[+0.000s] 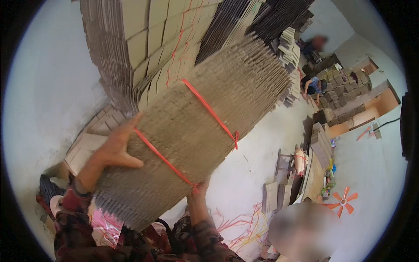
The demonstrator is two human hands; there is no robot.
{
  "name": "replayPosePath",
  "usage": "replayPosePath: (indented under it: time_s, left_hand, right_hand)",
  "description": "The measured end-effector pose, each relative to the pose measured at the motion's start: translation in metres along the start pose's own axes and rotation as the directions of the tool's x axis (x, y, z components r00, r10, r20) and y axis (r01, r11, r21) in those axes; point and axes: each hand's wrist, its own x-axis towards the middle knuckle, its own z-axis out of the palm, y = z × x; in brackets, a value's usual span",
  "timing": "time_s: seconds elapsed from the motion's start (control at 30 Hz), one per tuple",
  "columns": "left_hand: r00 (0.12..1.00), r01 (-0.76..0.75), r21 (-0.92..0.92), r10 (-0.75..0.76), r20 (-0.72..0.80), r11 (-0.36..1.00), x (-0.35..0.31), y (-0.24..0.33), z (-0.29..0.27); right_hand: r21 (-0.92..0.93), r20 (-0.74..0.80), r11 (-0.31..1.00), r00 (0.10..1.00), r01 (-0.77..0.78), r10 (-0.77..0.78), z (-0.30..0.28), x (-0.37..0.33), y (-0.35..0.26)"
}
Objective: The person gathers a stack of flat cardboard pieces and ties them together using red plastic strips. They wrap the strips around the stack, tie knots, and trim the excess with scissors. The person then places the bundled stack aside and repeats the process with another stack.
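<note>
Bundle of grey-brown cardboard [183, 126]: central, slanting along 7–1 o'clock, edges ridged, bound by two red straps [211, 112]. Left hand [114, 152]: 9 o'clock, spread against bundle. Right hand [199, 195]: 6 o'clock, at lower edge; finger closure not discernible

R side: orange-bladed fan [344, 202] nr long worktop [313, 187] w/ small coloured odds & ends [330, 171] along its wall edge. Dark frame [279, 162] nr same, pale rounded item [300, 162] w/ red tie just beside. Far end: person in blue top [311, 83] bent low nr brown stacks [342, 94]; 2nd person, dark clothes [309, 49], further back. Blk cable [387, 123] by R wall [371, 166].
</note>
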Motion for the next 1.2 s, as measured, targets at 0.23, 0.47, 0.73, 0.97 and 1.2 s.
replayPosePath:
  time_s: [0.23, 0.47, 0.73, 0.97, 1.2]
  left_hand:
    - [0.981, 0.139, 0.067, -0.128, -0.146, 0.988, -0.01, 0.059, -0.131]
    - [0.874, 0.273, 0.282, -0.115, -0.472, 0.92, -0.048, 0.099, -0.222]
    - [0.868, 0.322, 0.575, 0.008, -0.497, 0.752, -0.003, 0.243, -0.324]
    - [0.832, 0.313, 0.625, 0.111, -0.544, 0.715, 0.145, 0.275, -0.392]
    - [0.754, 0.518, 0.482, -0.11, -0.648, 0.706, 0.265, 0.284, -0.436]
  right_hand:
    - [-0.367, 0.605, 0.929, 0.749, -0.039, 0.27, 0.073, 0.054, 0.01]
    - [-0.453, 0.701, 0.871, 0.527, -0.191, 0.48, 0.221, 0.068, -0.027]
    - [-0.087, 0.971, 0.976, 0.235, 0.2, 0.039, 0.371, 0.075, -0.042]
    - [0.207, 0.948, 0.974, 0.266, -0.096, -0.176, 0.516, 0.129, -0.07]
    - [0.246, 0.922, 0.966, 0.326, -0.075, -0.21, 0.575, 0.205, -0.105]
